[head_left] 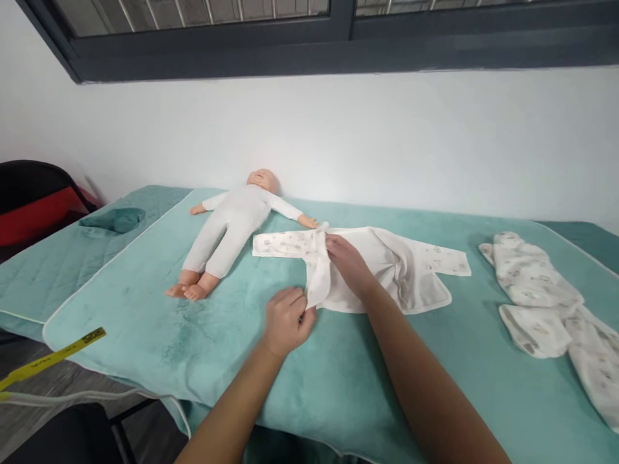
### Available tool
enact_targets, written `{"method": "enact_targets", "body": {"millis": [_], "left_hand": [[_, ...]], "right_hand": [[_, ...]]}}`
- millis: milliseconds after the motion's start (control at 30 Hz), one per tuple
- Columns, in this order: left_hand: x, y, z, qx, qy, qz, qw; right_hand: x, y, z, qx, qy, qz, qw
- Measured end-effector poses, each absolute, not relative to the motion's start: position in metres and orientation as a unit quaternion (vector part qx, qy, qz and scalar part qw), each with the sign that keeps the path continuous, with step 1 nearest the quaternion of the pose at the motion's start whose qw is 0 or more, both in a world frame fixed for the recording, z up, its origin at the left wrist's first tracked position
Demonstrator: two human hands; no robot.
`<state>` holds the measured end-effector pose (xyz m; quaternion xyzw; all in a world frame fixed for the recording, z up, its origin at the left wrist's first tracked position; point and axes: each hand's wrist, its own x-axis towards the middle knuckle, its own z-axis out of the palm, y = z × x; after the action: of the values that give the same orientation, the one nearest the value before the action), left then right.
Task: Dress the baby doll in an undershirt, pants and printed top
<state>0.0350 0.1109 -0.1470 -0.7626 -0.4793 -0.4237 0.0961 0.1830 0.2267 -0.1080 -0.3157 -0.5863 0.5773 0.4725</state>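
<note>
A white baby shirt with a small print on its sleeves lies spread out, its front opened to the plain inside. My left hand is closed on the lower corner of its left front panel. Higher up, near the collar, the fingers of my right hand grip the edge of that same panel; the fingertips are partly hidden by cloth. A baby doll in a white bodysuit lies on its back to the left, one arm reaching toward the shirt's collar.
Printed white baby clothing lies crumpled at the right. Everything rests on a green padded cover against a white wall below a window. A yellow strip and a dark chair are at lower left.
</note>
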Motion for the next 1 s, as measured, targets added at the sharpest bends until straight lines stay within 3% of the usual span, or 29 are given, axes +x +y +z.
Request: {"method": "enact_targets", "body": {"millis": [333,600,1000], "left_hand": [[0.033,0.105,-0.149,-0.702,-0.499,-0.483,0.159],[0.037,0.103,-0.146,-0.695,-0.492,-0.48,0.21],[0.04,0.106,-0.149,-0.713,-0.504,-0.438,0.215]], "right_hand": [[0.184,0.222,-0.141,-0.442,-0.773,0.313,0.331],[0.171,0.219,-0.147,-0.408,-0.898,0.073,0.148],[0.147,0.277,-0.149,-0.442,-0.864,0.104,0.22]]}}
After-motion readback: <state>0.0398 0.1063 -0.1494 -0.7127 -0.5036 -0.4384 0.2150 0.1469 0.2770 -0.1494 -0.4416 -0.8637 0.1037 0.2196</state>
